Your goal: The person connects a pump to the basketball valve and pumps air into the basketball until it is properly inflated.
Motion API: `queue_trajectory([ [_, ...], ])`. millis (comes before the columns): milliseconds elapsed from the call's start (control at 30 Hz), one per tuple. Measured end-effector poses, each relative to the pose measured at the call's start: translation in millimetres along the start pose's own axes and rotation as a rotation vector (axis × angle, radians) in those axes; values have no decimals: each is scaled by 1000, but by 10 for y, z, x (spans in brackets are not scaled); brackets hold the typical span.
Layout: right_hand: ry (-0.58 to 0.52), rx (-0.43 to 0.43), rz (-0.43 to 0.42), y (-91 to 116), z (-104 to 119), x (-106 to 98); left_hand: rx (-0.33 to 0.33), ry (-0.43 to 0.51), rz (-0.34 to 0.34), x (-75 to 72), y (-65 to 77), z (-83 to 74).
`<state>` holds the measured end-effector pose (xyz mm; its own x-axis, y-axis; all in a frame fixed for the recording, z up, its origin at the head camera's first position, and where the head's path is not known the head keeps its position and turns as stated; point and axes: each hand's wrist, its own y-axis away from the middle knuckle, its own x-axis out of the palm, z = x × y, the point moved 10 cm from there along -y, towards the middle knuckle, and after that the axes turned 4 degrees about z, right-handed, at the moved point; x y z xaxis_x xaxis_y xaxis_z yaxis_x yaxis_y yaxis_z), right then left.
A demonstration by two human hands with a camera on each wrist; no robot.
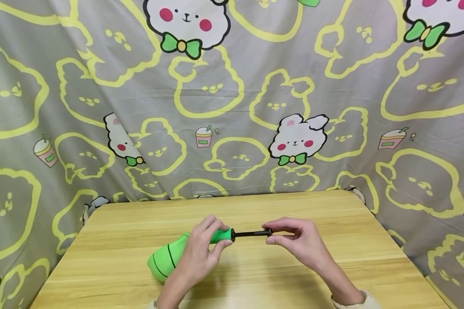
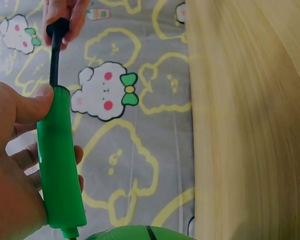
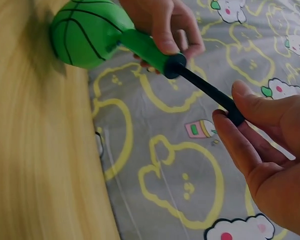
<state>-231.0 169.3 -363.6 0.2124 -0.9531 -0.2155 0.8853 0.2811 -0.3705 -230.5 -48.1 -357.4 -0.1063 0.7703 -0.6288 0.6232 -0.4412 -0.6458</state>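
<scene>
Over wooden table [image 1: 112, 240]: grips green pump [image 1: 222, 236] with left hand [image 1: 201, 251], pinches its black handle [image 1: 270, 232] with right hand [image 1: 303, 242]; ball [image 1: 164, 260] at left.

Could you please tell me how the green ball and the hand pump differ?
The ball is broad and rounded, while the pump is long and slim. The ball is marked with black lines, whereas the pump has a green barrel with a black rod drawn out. Both share green as a main colour.
</scene>
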Motion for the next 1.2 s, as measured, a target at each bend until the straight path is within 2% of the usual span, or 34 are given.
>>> queue_trajectory([
  [367, -49, -31, -25, -8, -86, 262, -7, -43, 20, 54, 27, -6],
  [633, -85, 3, -43, -6, -185, 414, -8, -61, 40, 106, 34, -25],
  [800, -91, -7, -39, 5, -215, 504, 7, -71, 45, 142, 43, -55],
  [1033, -82, 2, -13, 5, -184, 512, -2, -58, 58, 149, 44, -56],
  [1200, -44, 17, 5, -11, -123, 452, 35, -41, 71, 145, 16, -68],
])
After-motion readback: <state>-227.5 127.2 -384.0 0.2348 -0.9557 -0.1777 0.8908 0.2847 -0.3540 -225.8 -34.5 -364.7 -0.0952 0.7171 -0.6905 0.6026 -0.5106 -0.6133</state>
